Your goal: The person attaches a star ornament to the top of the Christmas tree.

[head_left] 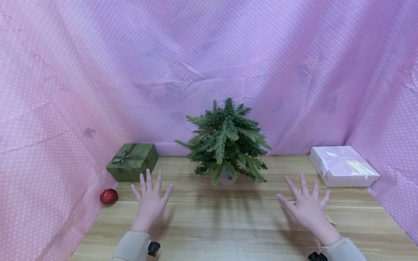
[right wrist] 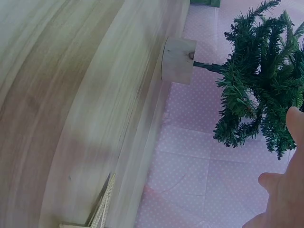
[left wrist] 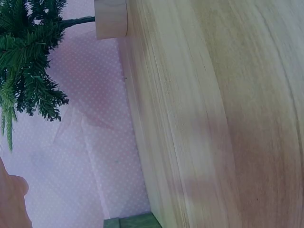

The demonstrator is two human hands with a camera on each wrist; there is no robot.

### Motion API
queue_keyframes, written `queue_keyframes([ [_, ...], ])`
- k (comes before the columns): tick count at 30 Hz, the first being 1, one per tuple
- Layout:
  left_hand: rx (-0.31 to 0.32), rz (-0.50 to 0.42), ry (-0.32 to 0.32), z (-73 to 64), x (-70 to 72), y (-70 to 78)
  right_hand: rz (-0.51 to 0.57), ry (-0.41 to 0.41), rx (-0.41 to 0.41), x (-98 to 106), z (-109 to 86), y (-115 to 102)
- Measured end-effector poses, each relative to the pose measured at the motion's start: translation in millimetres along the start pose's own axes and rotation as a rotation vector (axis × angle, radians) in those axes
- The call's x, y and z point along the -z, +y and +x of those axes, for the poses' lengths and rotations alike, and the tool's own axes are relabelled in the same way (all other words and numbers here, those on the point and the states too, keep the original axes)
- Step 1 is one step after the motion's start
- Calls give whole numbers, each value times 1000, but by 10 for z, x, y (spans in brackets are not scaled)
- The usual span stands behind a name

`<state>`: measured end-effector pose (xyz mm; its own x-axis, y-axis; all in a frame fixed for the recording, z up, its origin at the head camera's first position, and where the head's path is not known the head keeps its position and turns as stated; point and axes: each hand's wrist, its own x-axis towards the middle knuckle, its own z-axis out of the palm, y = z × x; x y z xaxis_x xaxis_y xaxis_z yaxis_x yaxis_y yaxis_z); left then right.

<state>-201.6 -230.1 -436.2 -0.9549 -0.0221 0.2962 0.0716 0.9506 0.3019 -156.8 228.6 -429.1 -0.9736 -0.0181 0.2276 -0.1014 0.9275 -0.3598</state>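
A small artificial Christmas tree [head_left: 228, 141] stands upright on a round wooden base [right wrist: 178, 61], between and beyond both hands. My left hand [head_left: 151, 203] is held over the table with its fingers spread, holding nothing. Near it are a red ball ornament [head_left: 109, 196] on the left and a green gift box [head_left: 133, 162] with a dark bow just beyond the fingertips. My right hand [head_left: 307, 208] also has spread fingers and holds nothing. Beneath it lies a gold glittery pointed ornament [right wrist: 103, 202], mostly hidden by the hand in the head view.
A white gift box [head_left: 346, 165] with a pale ribbon sits at the table's back right. The wooden table [head_left: 228, 235] ends at a pink dotted cloth [head_left: 209, 54], which hangs behind it and along both sides.
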Motion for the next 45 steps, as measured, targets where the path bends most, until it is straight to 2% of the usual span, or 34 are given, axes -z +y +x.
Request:
queue_keyframes([
  [10, 18, -12, -45, 33, 64, 19, 3, -3, 0, 14, 18, 2],
  [19, -8, 4, 48, 49, 94, 0, -1, -6, -8, 29, 28, 3],
  [31, 8, 12, 29, 107, 220, 0, -7, -7, -12, 54, 23, 37],
  [35, -5, -10, 64, 133, 261, 1, -2, 4, -19, 61, 17, 54],
  [45, -58, -109, 210, 265, 424, 96, 31, 48, -37, 34, 21, 198],
])
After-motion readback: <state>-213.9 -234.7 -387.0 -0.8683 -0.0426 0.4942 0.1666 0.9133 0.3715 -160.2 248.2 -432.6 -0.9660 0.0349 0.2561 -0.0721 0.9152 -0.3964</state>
